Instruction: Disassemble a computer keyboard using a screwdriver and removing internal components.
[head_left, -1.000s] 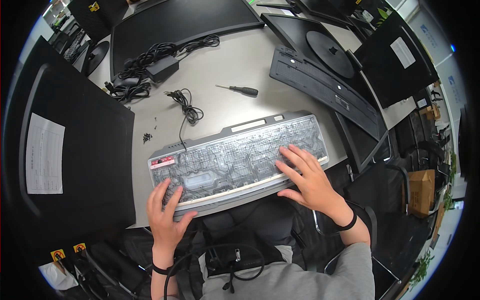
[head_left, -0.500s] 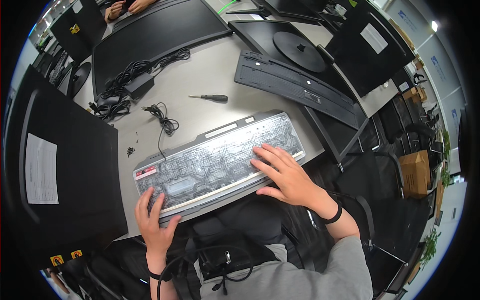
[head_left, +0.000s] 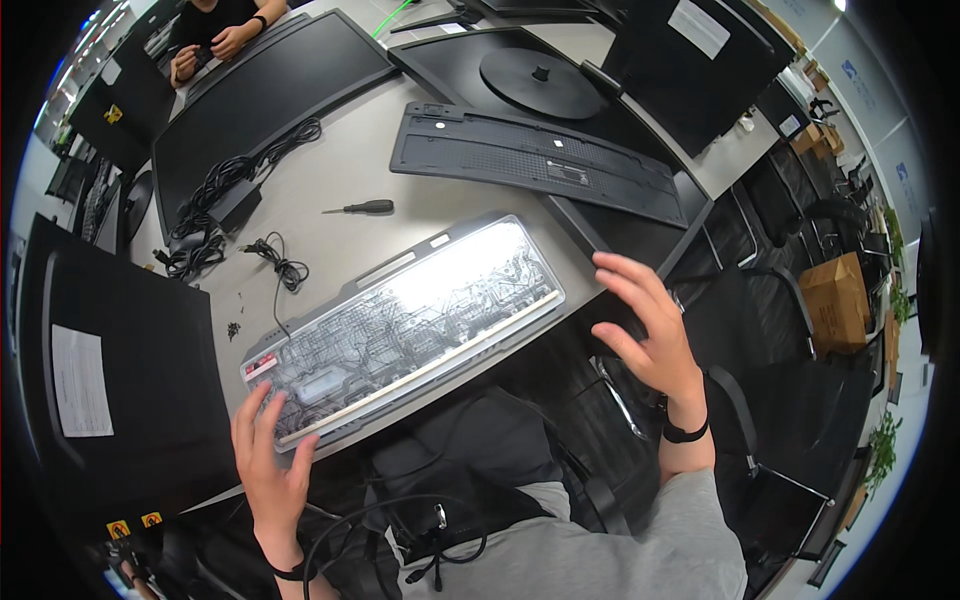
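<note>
An opened keyboard base (head_left: pixel 400 325) lies along the near table edge, its clear circuit membrane sheet printed with dark traces and shining under the light. My left hand (head_left: pixel 268 462) rests at its left end, fingers apart, fingertips on the sheet's corner and thumb by the near rim. Beyond the keyboard's right end my right hand (head_left: pixel 650 325) hovers in the air, fingers spread and holding nothing. A coiled cable (head_left: pixel 280 268) runs from the far edge of the base. Farther back lies a screwdriver (head_left: pixel 365 207) with a dark handle.
Small dark screws (head_left: pixel 233 329) lie left of the keyboard. A black keyboard cover (head_left: pixel 540 160) leans across a flat-lying monitor (head_left: pixel 690 205) at right. Black cables with a power adapter (head_left: pixel 236 207) sit at far left. A black computer case (head_left: pixel 125 370) stands at left. Another person's hands (head_left: pixel 230 42) show at the back.
My right hand has lifted off the membrane sheet and moved right, past the keyboard's end. My left hand stays at the left corner. The whole view has shifted.
</note>
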